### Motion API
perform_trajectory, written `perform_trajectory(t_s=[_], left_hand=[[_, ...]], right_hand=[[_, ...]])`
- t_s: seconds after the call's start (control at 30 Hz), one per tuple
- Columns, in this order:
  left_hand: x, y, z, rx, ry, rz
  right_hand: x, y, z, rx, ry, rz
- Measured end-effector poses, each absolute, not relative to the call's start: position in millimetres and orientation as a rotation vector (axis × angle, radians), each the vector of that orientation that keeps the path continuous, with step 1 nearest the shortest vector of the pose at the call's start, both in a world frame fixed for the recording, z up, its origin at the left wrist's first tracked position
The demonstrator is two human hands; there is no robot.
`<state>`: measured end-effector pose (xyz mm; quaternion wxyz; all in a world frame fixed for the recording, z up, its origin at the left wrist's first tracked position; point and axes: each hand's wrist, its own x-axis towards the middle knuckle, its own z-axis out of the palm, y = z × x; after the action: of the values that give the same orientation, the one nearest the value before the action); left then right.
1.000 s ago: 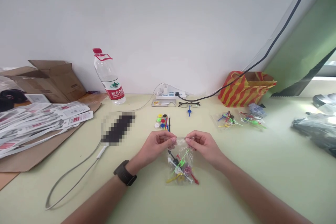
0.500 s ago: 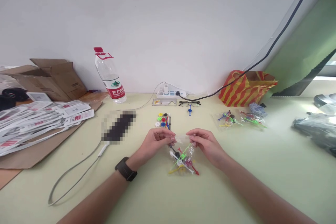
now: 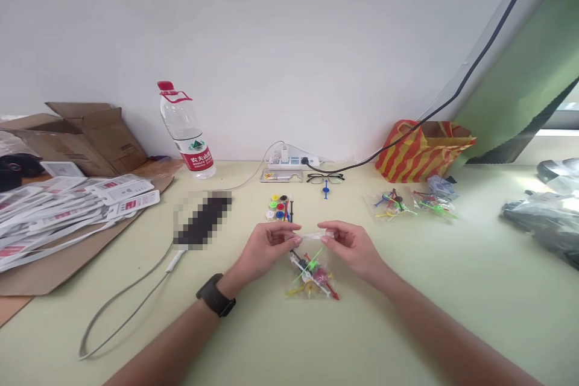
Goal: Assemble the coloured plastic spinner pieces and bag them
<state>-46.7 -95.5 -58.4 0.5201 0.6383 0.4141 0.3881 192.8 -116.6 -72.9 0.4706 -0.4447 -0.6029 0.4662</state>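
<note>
A clear plastic bag (image 3: 294, 284) lies on the table between my hands, with several coloured plastic arrow spinners inside: white, green, black, red and yellow. My left hand (image 3: 270, 248) pinches the upper left corner of this bag between thumb and fingers. At the opposite corner, my right hand (image 3: 355, 250) has its thumb against the bag's top strip, the index finger reaching over it. The strip stretches between the two hands. Just beyond my left hand sit small coloured discs (image 3: 274, 206) and thin plastic arrows (image 3: 291, 210).
Farther back are a blue spinner (image 3: 325, 190), glasses (image 3: 325, 178), a power strip (image 3: 294, 161) and a small tray (image 3: 281, 176). Filled bags (image 3: 389, 204) and a striped paper bag (image 3: 420, 154) stand right. Leftward are a water bottle (image 3: 192, 139), a cable (image 3: 113, 295) and white tags (image 3: 90, 199).
The bag's top strip now looks flatter and folded over. My right fingers have shifted slightly along it, and the index finger has lifted. The whole view has moved a little.
</note>
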Motion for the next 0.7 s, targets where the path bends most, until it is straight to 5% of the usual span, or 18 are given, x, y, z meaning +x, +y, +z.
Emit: perform_trajectory(t_s=[0.7], left_hand=[[-47, -101, -51, 1.453, 0.897, 0.913]], right_hand=[[196, -122, -62, -0.956, -1.512, 1.213]])
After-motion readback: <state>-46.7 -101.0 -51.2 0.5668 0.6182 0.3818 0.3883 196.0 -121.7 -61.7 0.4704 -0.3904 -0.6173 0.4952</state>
